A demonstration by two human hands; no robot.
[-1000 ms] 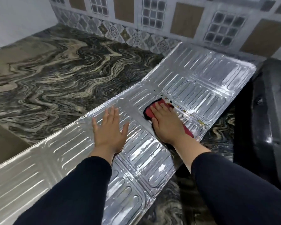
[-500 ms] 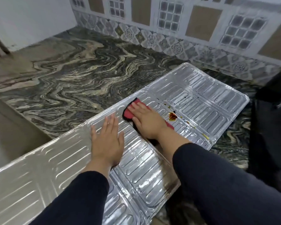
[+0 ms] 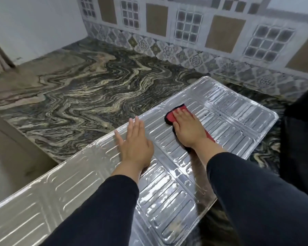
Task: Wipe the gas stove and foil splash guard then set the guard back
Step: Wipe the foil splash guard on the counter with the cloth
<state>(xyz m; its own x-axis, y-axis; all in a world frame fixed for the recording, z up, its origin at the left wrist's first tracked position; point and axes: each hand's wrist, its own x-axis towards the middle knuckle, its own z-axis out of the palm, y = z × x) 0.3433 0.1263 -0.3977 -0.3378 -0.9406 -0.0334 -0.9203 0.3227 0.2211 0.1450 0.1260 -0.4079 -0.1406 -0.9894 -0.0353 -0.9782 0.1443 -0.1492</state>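
The silver foil splash guard (image 3: 238, 110) lies flat across the marble counter, running from lower left to upper right. My left hand (image 3: 134, 145) presses flat on its middle panel, fingers spread. My right hand (image 3: 188, 128) presses a red cloth (image 3: 172, 115) with a dark edge onto the panel to the right. The cloth shows past my fingertips and beside my wrist. Small dark specks dot the far right panel. The black gas stove (image 3: 299, 139) is partly visible at the right edge.
The marble counter (image 3: 89, 89) stretches left and behind the guard. A patterned tiled wall (image 3: 185, 32) rises at the back. The counter's front edge drops off at the left (image 3: 16, 135).
My right hand has slid the cloth further along the guard toward the back edge. The brown stain seen half a second ago no longer shows. My left hand stays pressed in place.
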